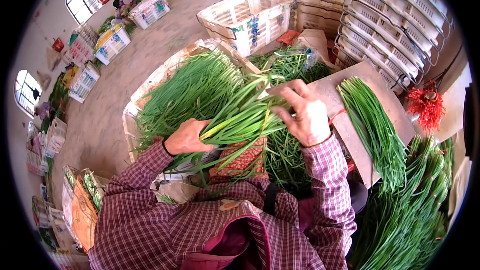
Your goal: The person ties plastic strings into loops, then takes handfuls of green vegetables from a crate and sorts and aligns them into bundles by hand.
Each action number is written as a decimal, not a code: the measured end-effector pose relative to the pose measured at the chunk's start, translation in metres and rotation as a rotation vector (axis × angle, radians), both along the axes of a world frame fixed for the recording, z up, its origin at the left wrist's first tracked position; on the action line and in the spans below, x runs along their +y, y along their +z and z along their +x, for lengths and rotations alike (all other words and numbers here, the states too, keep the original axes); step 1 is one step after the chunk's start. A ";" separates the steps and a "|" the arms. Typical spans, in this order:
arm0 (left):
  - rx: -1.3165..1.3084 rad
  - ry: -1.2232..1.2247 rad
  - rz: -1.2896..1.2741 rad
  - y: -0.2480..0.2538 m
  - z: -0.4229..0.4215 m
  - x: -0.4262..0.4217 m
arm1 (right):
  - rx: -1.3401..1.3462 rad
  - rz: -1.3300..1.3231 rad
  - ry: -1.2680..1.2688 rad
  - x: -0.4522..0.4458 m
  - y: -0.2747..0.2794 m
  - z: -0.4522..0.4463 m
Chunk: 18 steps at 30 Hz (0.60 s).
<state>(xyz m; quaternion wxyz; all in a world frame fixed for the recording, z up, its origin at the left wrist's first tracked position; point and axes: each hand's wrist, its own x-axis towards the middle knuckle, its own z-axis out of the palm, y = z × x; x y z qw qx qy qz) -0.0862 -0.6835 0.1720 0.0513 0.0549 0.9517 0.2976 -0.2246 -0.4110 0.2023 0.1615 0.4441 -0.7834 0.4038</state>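
A loose bunch of green chives [245, 115], with a few yellowish blades among it, lies across my lap area. My left hand [189, 136] is closed around its left part. At the other end, my right hand [306, 112] has thumb and fingers apart, their tips beside or touching the stem ends. Below the bunch, loose chive leaves [287, 157] cover the space between my knees. A crate [131, 130] on the left holds a large heap of chives [197, 82]. To my right, a neat chive bundle [372, 125] rests on a board [340, 127].
Tied chive bundles [415, 210] are piled at lower right. Stacked white crates [385, 30] rise behind the board, near a hanging bunch of red ties [426, 109]. A white crate [250, 22] stands ahead. More crates [112, 42] and people line the left wall.
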 end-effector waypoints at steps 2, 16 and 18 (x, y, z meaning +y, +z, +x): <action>0.108 -0.080 -0.081 0.001 -0.003 0.000 | 0.039 0.047 0.080 -0.005 -0.009 -0.007; 0.188 0.089 -0.324 -0.018 -0.010 -0.030 | 0.278 -0.189 -0.514 0.028 -0.063 -0.045; 0.274 0.115 -0.331 -0.020 -0.004 -0.037 | 0.311 -0.117 -0.651 0.068 -0.076 -0.067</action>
